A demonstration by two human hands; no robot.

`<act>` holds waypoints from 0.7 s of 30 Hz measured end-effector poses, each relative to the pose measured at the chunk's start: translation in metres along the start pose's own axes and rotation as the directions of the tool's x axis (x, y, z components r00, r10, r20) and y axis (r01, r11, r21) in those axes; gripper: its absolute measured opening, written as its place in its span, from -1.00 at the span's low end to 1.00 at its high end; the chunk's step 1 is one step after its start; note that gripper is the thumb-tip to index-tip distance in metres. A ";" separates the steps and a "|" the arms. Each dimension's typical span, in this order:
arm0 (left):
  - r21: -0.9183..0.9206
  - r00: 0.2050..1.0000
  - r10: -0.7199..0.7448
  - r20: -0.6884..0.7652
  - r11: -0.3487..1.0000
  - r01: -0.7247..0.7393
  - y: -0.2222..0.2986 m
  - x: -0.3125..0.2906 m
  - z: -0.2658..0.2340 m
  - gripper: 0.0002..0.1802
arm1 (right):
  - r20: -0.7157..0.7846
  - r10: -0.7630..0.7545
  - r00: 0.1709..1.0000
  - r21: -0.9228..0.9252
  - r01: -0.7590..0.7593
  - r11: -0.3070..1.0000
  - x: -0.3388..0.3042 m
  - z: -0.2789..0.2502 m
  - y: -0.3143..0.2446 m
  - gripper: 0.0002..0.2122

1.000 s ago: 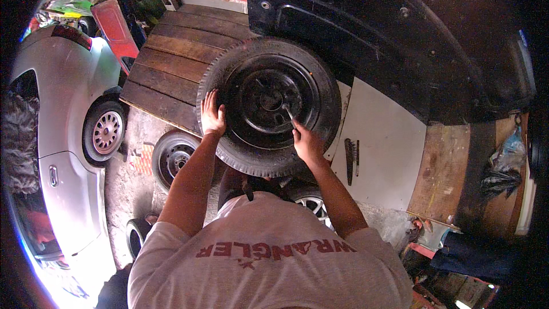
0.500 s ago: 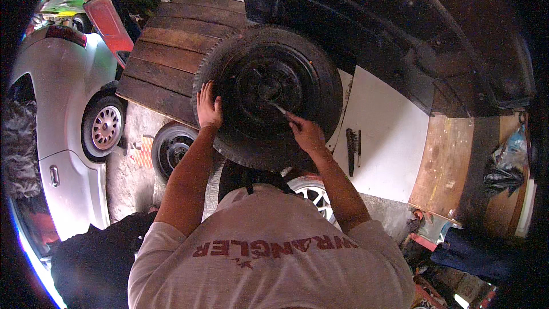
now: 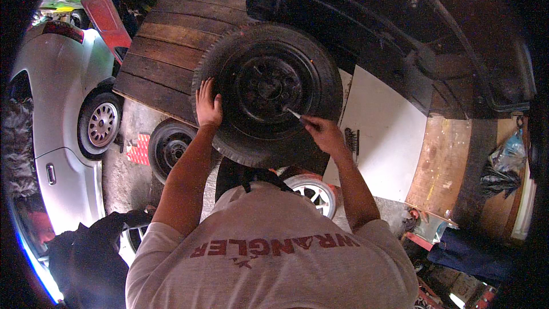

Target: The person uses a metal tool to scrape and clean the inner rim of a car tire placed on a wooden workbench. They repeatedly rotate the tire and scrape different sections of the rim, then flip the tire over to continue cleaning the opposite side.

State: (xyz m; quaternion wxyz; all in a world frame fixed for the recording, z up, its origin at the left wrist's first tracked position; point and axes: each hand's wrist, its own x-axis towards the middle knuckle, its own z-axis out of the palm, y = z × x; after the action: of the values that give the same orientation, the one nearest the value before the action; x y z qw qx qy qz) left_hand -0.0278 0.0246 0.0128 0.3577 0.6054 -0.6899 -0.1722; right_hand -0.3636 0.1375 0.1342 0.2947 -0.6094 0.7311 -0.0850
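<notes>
A black tyre on a black steel wheel rim (image 3: pixel 251 100) lies on its side in front of me. My left hand (image 3: pixel 208 104) rests flat on the tyre's left sidewall, fingers stretched out. In my right hand (image 3: pixel 326 135), over the tyre's lower right, is a slim hand tool (image 3: pixel 296 114) with a pale, narrow front part. Its tip points at the inner face of the rim, to the lower right of the hub hole. Whether the tip touches the metal I cannot tell, and its exact kind is too small to make out.
Dark wooden planks (image 3: pixel 166 51) and a white board (image 3: pixel 386 137) flank the tyre. A dark brush-like tool (image 3: pixel 352 140) lies on the board, partly behind my right forearm. Other wheels (image 3: pixel 171 150) stand below. A silver car (image 3: pixel 68 137) is at left; a black vehicle panel (image 3: pixel 366 28) spans the upper right.
My right hand has moved right and slightly nearer, taking the tool tip from beside the hub hole toward the rim's lower right. My left hand stays on the tyre.
</notes>
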 end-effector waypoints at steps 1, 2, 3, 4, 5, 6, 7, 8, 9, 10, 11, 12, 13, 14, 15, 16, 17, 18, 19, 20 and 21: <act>0.002 1.000 0.004 0.001 1.000 -0.004 -0.002 0.000 0.002 -0.35 | -0.015 0.012 1.000 0.002 -0.012 1.000 -0.005 0.006 -0.007 -0.73; 0.005 1.000 0.008 0.002 1.000 -0.008 -0.004 0.000 0.003 -0.35 | -0.030 0.023 0.999 0.004 -0.023 1.000 -0.007 0.012 -0.013 -0.73; 0.004 1.000 0.015 -0.001 1.000 -0.015 -0.005 0.000 0.004 -0.35 | -0.083 0.014 0.996 0.006 -0.014 1.000 -0.004 0.019 -0.014 -0.73; 0.000 1.000 0.024 -0.001 1.000 -0.024 -0.004 0.001 0.004 -0.35 | -0.138 0.010 0.990 0.008 -0.009 1.000 0.000 0.031 -0.010 -0.73; -0.003 0.999 0.037 -0.003 0.999 -0.037 -0.003 0.003 0.004 -0.35 | -0.196 0.005 0.981 0.011 -0.002 1.000 0.006 0.044 -0.005 -0.72; 0.000 0.999 0.038 0.003 0.999 -0.038 -0.003 0.004 0.004 -0.35 | -0.286 -0.060 0.956 0.021 0.069 0.997 0.011 0.056 0.002 -0.73; 0.006 0.999 0.035 0.008 0.999 -0.035 -0.005 0.002 0.006 -0.35 | -0.280 -0.055 0.958 -0.003 0.057 0.998 0.012 0.059 0.000 -0.72; 0.011 0.999 0.032 0.013 0.999 -0.033 -0.006 0.001 0.006 -0.35 | -0.274 -0.049 0.960 -0.027 0.043 0.999 0.014 0.060 -0.002 -0.72; 0.016 0.999 0.034 0.003 0.999 -0.034 -0.009 0.002 0.005 -0.34 | -0.269 -0.043 0.962 -0.051 0.030 0.998 0.014 0.061 -0.002 -0.71; 0.014 0.999 0.033 -0.006 0.999 -0.033 -0.010 0.003 0.006 -0.33 | -0.302 -0.019 0.953 -0.021 0.013 1.000 0.012 0.061 0.002 -0.72; 0.011 0.999 0.031 -0.015 0.999 -0.031 -0.010 0.003 0.006 -0.33 | -0.334 0.006 0.943 0.010 -0.003 1.000 0.009 0.062 0.009 -0.73; 0.008 0.999 0.047 0.002 0.999 -0.047 -0.010 0.002 0.006 -0.32 | -0.365 0.031 0.930 0.041 -0.017 0.999 0.006 0.062 0.015 -0.73; 0.008 0.999 0.043 -0.001 0.999 -0.043 -0.010 0.002 0.007 -0.31 | -0.393 0.008 0.919 0.092 0.031 0.995 0.004 0.061 0.020 -0.73; 0.009 0.999 0.038 -0.005 0.999 -0.038 -0.010 0.001 0.008 -0.31 | -0.422 -0.013 0.906 0.142 0.080 0.987 0.000 0.059 0.027 -0.73; 0.010 0.999 0.034 -0.009 0.999 -0.034 -0.010 0.001 0.009 -0.31 | -0.452 -0.032 0.892 0.189 0.130 0.973 -0.004 0.059 0.031 -0.72; 0.016 0.999 0.032 -0.010 0.999 -0.032 -0.013 -0.001 0.007 -0.31 | -0.352 -0.003 0.936 0.137 0.055 0.989 -0.012 0.052 0.023 -0.71; 0.017 0.999 0.035 -0.012 0.999 -0.035 -0.014 -0.001 0.007 -0.32 | -0.317 -0.026 0.948 0.083 0.055 0.995 -0.016 0.050 0.018 -0.70; 0.018 0.999 0.037 -0.014 0.999 -0.037 -0.015 -0.001 0.008 -0.32 | -0.280 -0.048 0.959 0.028 0.059 0.998 -0.018 0.050 0.011 -0.69; 0.012 0.999 0.041 -0.014 0.999 -0.041 -0.014 0.000 0.008 -0.32 | -0.244 -0.070 0.967 -0.027 0.065 0.997 -0.018 0.052 0.006 -0.69; 0.006 0.999 0.044 -0.013 0.999 -0.044 -0.014 0.000 0.009 -0.33 | -0.266 -0.064 0.962 0.029 0.075 0.997 -0.014 0.057 0.004 -0.68; 0.000 0.999 0.046 -0.013 0.999 -0.046 -0.013 0.000 0.010 -0.33 | -0.277 -0.066 0.959 -0.019 0.063 0.998 -0.007 0.062 0.004 -0.68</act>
State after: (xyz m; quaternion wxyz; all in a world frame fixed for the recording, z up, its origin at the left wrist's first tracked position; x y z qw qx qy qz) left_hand -0.0255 0.0196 -0.0024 0.3660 0.5904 -0.7014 -0.1599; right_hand -0.3331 0.1595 0.0841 0.1832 -0.6165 0.7454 -0.1753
